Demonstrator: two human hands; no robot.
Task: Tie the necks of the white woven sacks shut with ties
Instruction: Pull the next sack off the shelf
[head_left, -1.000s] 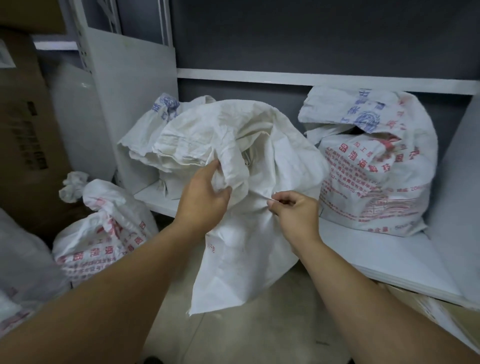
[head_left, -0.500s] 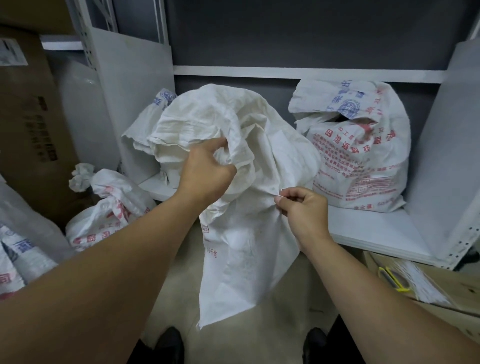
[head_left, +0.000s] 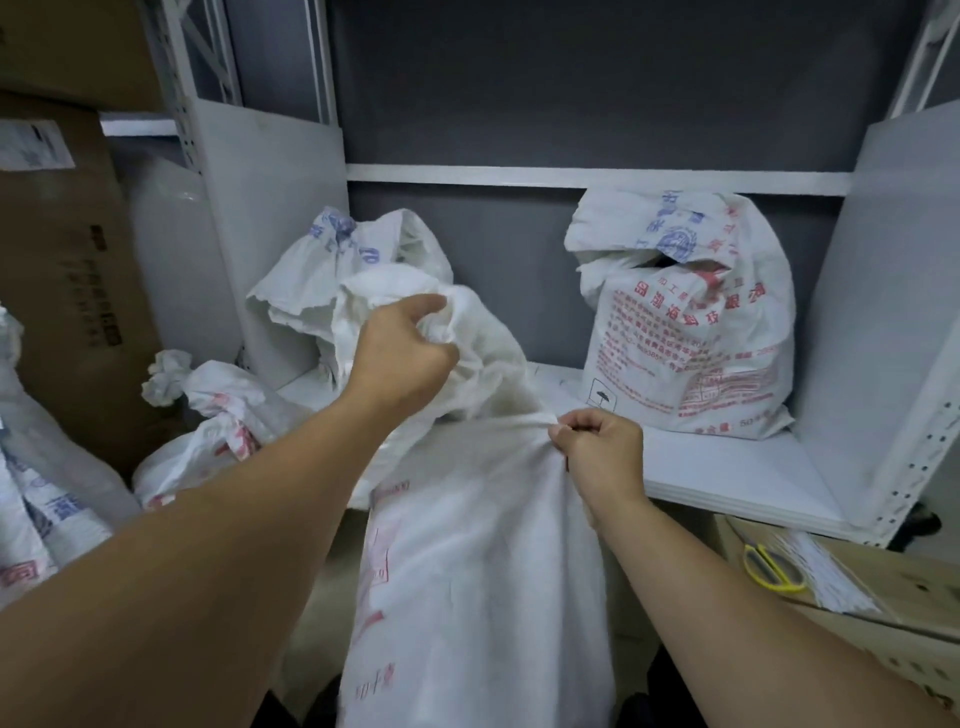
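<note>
A limp white woven sack (head_left: 483, 561) with faint red print hangs in front of me, down toward the floor. My left hand (head_left: 402, 358) grips its crumpled upper part, raised near the shelf's front. My right hand (head_left: 597, 447) pinches the fabric edge lower down, to the right. On the white shelf (head_left: 727, 467) stands a filled sack with red and blue print (head_left: 691, 332), its neck folded loosely open. Another sack (head_left: 332, 270) sits at the shelf's left. A bundle of white ties (head_left: 826, 571) lies on a wooden crate at right.
Yellow-handled scissors (head_left: 769, 566) lie beside the ties on the crate (head_left: 883, 623). A sack with a knotted neck (head_left: 208, 415) rests on the floor at left, more sacks at the far left. Cardboard boxes (head_left: 67, 260) stand at left. Shelf uprights flank both sides.
The sack has dropped lower and hangs straighter. My left hand has lifted its upper part toward the shelf; my right hand keeps its pinch. The view has tilted down and right, showing crate, ties and scissors.
</note>
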